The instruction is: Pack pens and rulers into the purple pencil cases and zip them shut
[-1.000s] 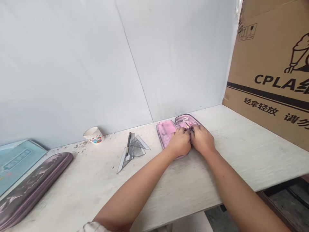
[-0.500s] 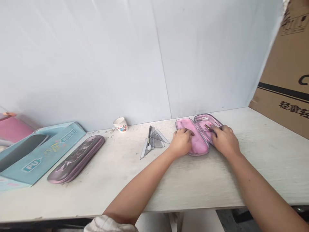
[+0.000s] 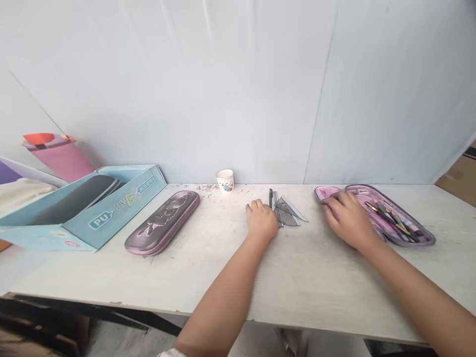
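My left hand (image 3: 262,219) rests palm down beside the clear plastic set squares and protractor (image 3: 290,210), covering their left end. Its fingers are slightly apart and I see nothing held in them. A dark pen (image 3: 270,197) lies along the rulers. Over the left half of an unzipped pink pencil case (image 3: 327,192) is my right hand (image 3: 348,218), fingers stretched out and nothing visible in them; it hides much of that half. Several pens and pencils (image 3: 396,218) lie in the case's right half.
A closed dark pencil case (image 3: 163,223) with a pink zip side lies to the left. Beyond it stands a light blue box (image 3: 119,203) holding another dark case (image 3: 80,198). A paper cup (image 3: 225,181) stands near the wall among dark crumbs. A cardboard box (image 3: 459,171) is at far right.
My left hand has left the open pencil case and moved left to the set squares. My right hand has shifted from the case's right half to its left half. The view has turned left.
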### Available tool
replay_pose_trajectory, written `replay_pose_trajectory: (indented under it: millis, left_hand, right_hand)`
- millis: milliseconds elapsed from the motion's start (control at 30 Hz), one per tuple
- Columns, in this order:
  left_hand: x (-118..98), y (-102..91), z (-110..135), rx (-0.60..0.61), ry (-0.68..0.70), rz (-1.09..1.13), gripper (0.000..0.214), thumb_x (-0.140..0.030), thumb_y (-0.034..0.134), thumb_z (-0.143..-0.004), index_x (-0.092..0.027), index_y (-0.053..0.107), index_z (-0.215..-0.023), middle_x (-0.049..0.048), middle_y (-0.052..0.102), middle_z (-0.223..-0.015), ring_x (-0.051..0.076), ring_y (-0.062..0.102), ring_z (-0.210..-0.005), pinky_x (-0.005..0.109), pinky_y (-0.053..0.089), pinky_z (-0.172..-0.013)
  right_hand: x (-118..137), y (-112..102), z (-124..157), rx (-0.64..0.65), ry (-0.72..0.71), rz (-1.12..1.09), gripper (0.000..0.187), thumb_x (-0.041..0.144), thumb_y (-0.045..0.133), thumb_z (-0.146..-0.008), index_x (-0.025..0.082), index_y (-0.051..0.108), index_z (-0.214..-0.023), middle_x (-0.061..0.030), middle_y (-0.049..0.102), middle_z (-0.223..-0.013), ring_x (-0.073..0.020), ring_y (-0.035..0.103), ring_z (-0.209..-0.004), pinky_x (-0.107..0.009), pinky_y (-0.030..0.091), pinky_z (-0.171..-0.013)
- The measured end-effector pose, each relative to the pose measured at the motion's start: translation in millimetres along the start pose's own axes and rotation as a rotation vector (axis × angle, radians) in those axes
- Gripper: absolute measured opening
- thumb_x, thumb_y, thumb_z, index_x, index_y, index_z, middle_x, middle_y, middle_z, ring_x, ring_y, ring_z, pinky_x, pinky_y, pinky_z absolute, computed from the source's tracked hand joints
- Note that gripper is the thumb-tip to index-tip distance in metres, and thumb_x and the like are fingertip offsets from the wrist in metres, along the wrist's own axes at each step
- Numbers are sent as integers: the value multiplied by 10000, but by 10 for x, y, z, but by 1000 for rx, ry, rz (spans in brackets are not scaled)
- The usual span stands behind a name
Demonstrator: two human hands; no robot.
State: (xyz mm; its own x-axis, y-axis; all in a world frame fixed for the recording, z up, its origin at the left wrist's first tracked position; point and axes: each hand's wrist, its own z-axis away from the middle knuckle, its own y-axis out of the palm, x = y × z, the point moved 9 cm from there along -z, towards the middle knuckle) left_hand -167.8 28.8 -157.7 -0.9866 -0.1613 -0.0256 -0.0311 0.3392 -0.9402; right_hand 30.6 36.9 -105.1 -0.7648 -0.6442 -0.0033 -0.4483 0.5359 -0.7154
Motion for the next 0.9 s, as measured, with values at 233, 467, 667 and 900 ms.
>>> replay_pose_trajectory:
  millis: [233, 467, 667, 900]
  left_hand:
    - [43, 0, 21, 2, -40, 196, 346, -221, 330, -848, -23, 576, -990, 221, 521, -1012, 311, 455, -989, 457, 337, -859]
    - [-476, -124, 110, -26, 225, 600, 353, -201, 193, -914, -93, 516, -1007, 136, 552, -994, 215, 488, -965, 372, 371, -888]
    - [-842, -315, 340, 16, 485, 630, 250, -303, 315, -902, -166, 504, -990, 87, 534, -1058, 214, 446, -1044, 378, 359, -923]
    - [-1200, -395, 309, 65, 561, 510, 237, -283, 338, -890, -172, 515, -1000, 95, 531, -1060, 227, 442, -1049, 405, 378, -902]
  right_hand:
    - [707, 490, -358, 98, 26, -188, 235, 247, 415, -843, 177, 637, -874, -85, 586, -861, -218, 494, -868, -348, 383, -770]
    - [402, 679, -309, 136, 412, -589, 318, 400, 388, -852, 172, 582, -745, -53, 603, -766, -166, 542, -739, -288, 405, -688]
    - [-5, 130, -145, -29, 366, -446, 242, 379, 448, -830, 181, 544, -727, -52, 587, -777, -176, 522, -782, -294, 396, -717]
    - [-1129, -419, 334, -87, 474, -143, 271, 402, 454, -820, 184, 565, -703, -63, 582, -764, -196, 501, -786, -310, 372, -721]
